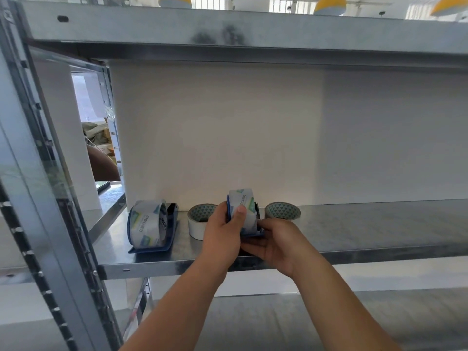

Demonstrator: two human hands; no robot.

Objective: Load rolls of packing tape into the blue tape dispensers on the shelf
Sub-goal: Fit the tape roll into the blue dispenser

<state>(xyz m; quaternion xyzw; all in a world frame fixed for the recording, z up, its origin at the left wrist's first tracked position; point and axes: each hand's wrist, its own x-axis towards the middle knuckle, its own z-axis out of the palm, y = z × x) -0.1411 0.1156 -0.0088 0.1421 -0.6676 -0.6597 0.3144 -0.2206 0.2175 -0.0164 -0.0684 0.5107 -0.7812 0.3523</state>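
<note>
Head view showed both hands at the front edge of the metal shelf [354, 231], closed around a blue tape dispenser [229, 209] with a roll of clear packing tape [244, 209] seated in it: the left hand [222, 234] pressed its thumb on the roll's face, and the right hand [276, 243] curled its fingers under the base. Toward the shelf's left edge stood a second loaded dispenser [152, 228], with two loose patterned-core rolls, one [200, 221] between the dispensers and one [282, 211] just right of the hands.
</note>
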